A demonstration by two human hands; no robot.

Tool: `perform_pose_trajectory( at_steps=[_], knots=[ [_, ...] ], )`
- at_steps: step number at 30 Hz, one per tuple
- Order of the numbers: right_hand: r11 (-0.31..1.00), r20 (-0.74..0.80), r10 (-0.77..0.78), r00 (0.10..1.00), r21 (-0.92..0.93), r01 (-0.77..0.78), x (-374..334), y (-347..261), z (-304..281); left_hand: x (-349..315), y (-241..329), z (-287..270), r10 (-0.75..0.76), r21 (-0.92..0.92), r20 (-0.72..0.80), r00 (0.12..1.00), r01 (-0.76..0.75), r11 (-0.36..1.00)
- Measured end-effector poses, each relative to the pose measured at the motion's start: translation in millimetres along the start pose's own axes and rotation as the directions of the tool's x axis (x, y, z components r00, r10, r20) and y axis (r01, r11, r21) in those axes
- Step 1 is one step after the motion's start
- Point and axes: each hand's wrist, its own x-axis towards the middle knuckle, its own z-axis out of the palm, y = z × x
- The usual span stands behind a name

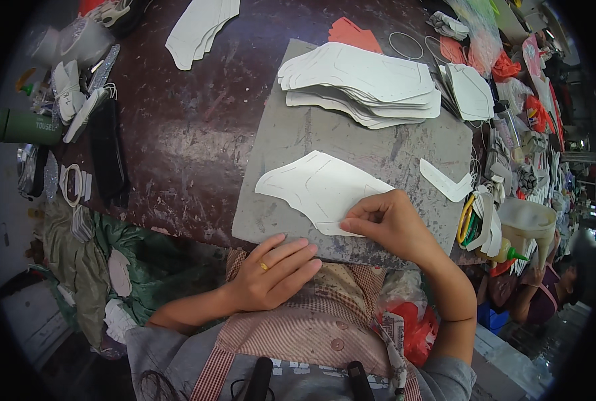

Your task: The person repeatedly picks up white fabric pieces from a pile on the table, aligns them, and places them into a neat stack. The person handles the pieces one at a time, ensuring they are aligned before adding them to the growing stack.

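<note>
A white cut shoe-upper-shaped pattern piece (318,184) with thin drawn lines lies flat on a grey board (271,214). My right hand (391,224) rests over its lower right part, thumb and forefinger pinched together against the piece near its lower edge. What they grip, if anything, is hidden by the fingers. My left hand (274,271) lies palm down at the board's near edge, fingers stretched out, holding nothing; a yellow ring is on one finger. Farther up the board sits a stack of similar white pieces (358,80).
An L-shaped white piece (445,179) lies right of my right hand. More white pieces (201,30) rest on the dark red table (178,134). At left stands a green cup (27,127); at right, a green-tipped bottle (505,252). Another person (545,287) is at the far right.
</note>
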Motion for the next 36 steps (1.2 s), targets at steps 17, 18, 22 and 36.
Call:
perform_pose_trajectory(
  at_steps=[17, 18, 22, 36],
  knots=[
    [0.868, -0.12, -0.355, 0.927, -0.41, 0.279, -40.9, 12.2, -31.1, 21.0, 5.6, 5.2, -0.06, 0.319, 0.276, 0.959, -0.032, 0.947],
    [0.875, -0.11, -0.349, 0.931, -0.393, 0.282, -39.2, 22.7, -32.4, 23.9, 3.6, 3.7, -0.044, 0.318, 0.298, 0.953, -0.056, 0.946],
    [0.871, -0.126, -0.379, 0.917, -0.384, 0.307, -36.7, 35.3, -32.0, 29.4, 5.0, 11.1, -0.051, 0.368, 0.295, 0.954, -0.064, 0.928],
    [0.786, -0.109, -0.363, 0.926, -0.569, 0.241, -29.4, 30.8, -27.7, 65.4, 32.1, 42.4, -0.069, 0.147, 0.233, 0.97, 0.035, 0.989]
  ],
)
